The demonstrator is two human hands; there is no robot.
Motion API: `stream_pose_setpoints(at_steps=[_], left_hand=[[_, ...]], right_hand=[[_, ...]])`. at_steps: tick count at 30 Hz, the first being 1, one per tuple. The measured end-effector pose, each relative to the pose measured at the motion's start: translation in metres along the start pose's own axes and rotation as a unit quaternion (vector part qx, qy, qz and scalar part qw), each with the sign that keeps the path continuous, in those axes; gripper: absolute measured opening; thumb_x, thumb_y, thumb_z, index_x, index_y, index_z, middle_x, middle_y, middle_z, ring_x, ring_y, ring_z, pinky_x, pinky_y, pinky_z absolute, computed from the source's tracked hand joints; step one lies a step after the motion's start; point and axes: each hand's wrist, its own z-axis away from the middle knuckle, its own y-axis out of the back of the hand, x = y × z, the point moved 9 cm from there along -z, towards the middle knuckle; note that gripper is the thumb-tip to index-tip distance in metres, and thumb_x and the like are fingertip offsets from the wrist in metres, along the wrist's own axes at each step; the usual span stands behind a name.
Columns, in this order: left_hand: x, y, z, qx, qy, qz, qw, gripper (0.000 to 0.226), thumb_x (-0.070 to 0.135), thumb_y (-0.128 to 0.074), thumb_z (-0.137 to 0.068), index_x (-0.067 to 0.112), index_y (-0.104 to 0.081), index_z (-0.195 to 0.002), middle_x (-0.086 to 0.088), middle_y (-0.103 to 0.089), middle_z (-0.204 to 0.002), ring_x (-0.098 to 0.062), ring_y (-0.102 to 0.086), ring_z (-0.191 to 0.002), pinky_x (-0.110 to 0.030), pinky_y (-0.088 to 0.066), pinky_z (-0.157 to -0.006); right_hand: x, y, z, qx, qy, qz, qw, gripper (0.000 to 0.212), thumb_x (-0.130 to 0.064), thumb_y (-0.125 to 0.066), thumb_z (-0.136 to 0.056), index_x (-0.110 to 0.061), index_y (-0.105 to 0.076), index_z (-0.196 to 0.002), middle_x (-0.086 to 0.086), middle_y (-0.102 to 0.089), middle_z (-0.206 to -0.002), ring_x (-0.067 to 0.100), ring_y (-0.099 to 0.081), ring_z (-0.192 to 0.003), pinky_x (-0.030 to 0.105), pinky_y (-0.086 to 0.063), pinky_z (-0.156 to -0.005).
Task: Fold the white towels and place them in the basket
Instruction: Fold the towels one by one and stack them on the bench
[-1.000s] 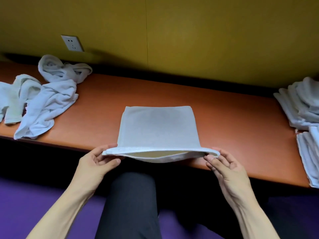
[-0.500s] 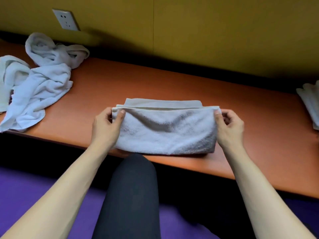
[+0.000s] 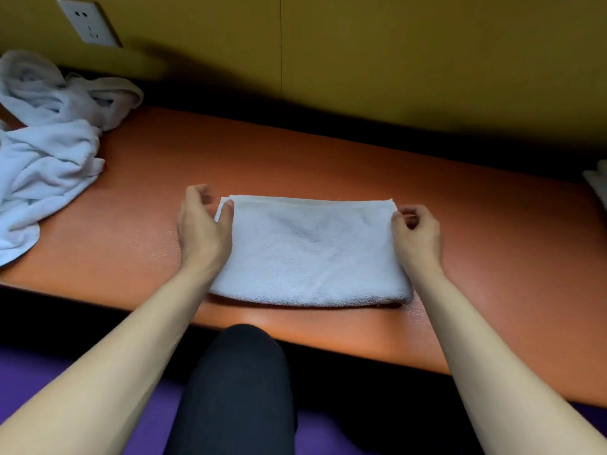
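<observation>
- Head view: the left hand [image 3: 203, 229] sits at the folded towel's [image 3: 308, 254] far left corner, thumb lying on the cloth, fingers loosely curled beside it and gripping nothing, probably to line up the layers.
- The right hand [image 3: 415, 234] mirrors it at the far right corner, fingertips drawn together at the hem; whether they pinch the cloth I cannot tell.
- The folded towel lies flat between both hands, its fold along the desk's [image 3: 328, 165] near edge, open hems toward the far edge.
- An unfolded pile of towels [image 3: 46, 152] waits at the desk's left end.
- More white cloth [image 3: 597, 182] peeks in at the right edge; no basket shows.
</observation>
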Motion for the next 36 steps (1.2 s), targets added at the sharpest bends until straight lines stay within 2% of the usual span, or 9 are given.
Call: stream_pose_setpoints(at_steps=[3,5,8,13,16,20,27,32,36], left_hand=[[0.031,-0.001,0.031,0.004,-0.198,-0.135,0.971,0.032,0.025,-0.057,-0.097,0.013,-0.060,-0.127,-0.011,-0.057,-0.132,-0.034,-0.053,-0.119,-0.045,-0.040,-0.100],[0.034,-0.021,0.060,-0.069,-0.287,-0.214,0.931,0.039,0.036,-0.047,-0.098,0.020,-0.062,-0.130,-0.011,-0.054,-0.142,-0.036,-0.049,-0.129,-0.050,-0.039,-0.103],[0.002,-0.045,0.081,-0.190,-0.259,-0.328,0.888,0.056,0.054,-0.026,-0.098,0.037,-0.043,-0.149,-0.003,-0.033,-0.162,-0.034,-0.025,-0.150,-0.049,-0.019,-0.119],[-0.012,-0.050,0.079,-0.224,-0.230,-0.354,0.878,0.061,0.060,-0.016,-0.097,0.046,-0.021,-0.157,0.005,-0.014,-0.169,-0.028,-0.008,-0.155,-0.046,-0.005,-0.124],[-0.011,-0.049,0.080,-0.225,-0.224,-0.349,0.882,0.062,0.061,-0.014,-0.096,0.048,-0.018,-0.157,0.006,-0.010,-0.169,-0.026,-0.004,-0.156,-0.045,-0.002,-0.125],[-0.010,-0.047,0.080,-0.227,-0.221,-0.330,0.889,0.064,0.063,-0.011,-0.094,0.049,-0.016,-0.157,0.009,-0.007,-0.169,-0.023,0.001,-0.156,-0.043,0.003,-0.125],[-0.023,-0.018,0.068,-0.181,-0.139,-0.169,0.959,0.052,0.041,-0.047,-0.101,0.028,-0.042,-0.152,-0.003,-0.026,-0.164,-0.026,-0.018,-0.151,-0.039,-0.016,-0.122],[-0.044,0.021,0.071,-0.106,-0.107,-0.155,0.976,0.051,0.045,-0.040,-0.095,0.021,-0.055,-0.137,0.003,-0.058,-0.136,-0.024,-0.046,-0.116,-0.039,-0.039,-0.104],[-0.057,0.031,0.064,-0.130,-0.022,-0.033,0.991,0.036,0.031,-0.048,-0.101,0.029,-0.054,-0.136,0.011,-0.064,-0.128,-0.019,-0.046,-0.119,-0.033,-0.038,-0.103]], right_hand=[[0.009,0.018,0.025,0.017,0.009,0.050,0.999,0.015,-0.026,-0.055,-0.091,-0.026,-0.063,-0.105,0.001,-0.068,-0.098,0.024,-0.062,-0.094,0.036,-0.050,-0.082],[0.021,0.029,0.050,0.009,-0.010,0.083,0.996,0.017,-0.032,-0.057,-0.092,-0.023,-0.061,-0.106,0.002,-0.068,-0.098,0.027,-0.061,-0.097,0.038,-0.048,-0.083],[0.029,0.037,0.079,-0.014,-0.031,0.139,0.990,0.029,-0.044,-0.061,-0.093,-0.019,-0.059,-0.107,0.004,-0.066,-0.101,0.029,-0.059,-0.099,0.036,-0.043,-0.081],[0.044,0.027,0.078,-0.063,-0.178,0.025,0.982,0.046,-0.051,-0.073,-0.080,-0.016,-0.062,-0.108,0.000,-0.069,-0.103,0.025,-0.066,-0.092,0.036,-0.052,-0.087],[0.040,0.023,0.075,-0.094,-0.238,-0.052,0.965,0.036,-0.044,-0.078,-0.080,-0.014,-0.064,-0.095,0.002,-0.068,-0.075,0.021,-0.059,-0.057,0.029,-0.043,-0.057],[0.019,0.006,0.081,-0.167,-0.270,-0.185,0.930,0.015,-0.021,-0.072,-0.090,-0.012,-0.063,-0.083,0.001,-0.058,-0.055,0.017,-0.045,-0.047,0.027,-0.028,-0.047],[-0.068,-0.027,0.088,-0.178,-0.100,-0.213,0.955,0.014,-0.007,-0.058,-0.096,-0.004,-0.069,-0.087,0.005,-0.045,-0.063,0.014,-0.035,-0.047,0.024,-0.027,-0.045],[-0.126,-0.070,0.114,-0.184,0.026,-0.131,0.974,0.010,-0.014,-0.061,-0.095,-0.013,-0.071,-0.091,-0.002,-0.055,-0.063,0.009,-0.045,-0.052,0.023,-0.035,-0.052],[-0.152,-0.118,0.146,-0.224,0.068,-0.085,0.968,0.011,-0.018,-0.057,-0.096,-0.016,-0.068,-0.096,-0.008,-0.050,-0.057,0.003,-0.047,-0.042,0.016,-0.039,-0.045]])
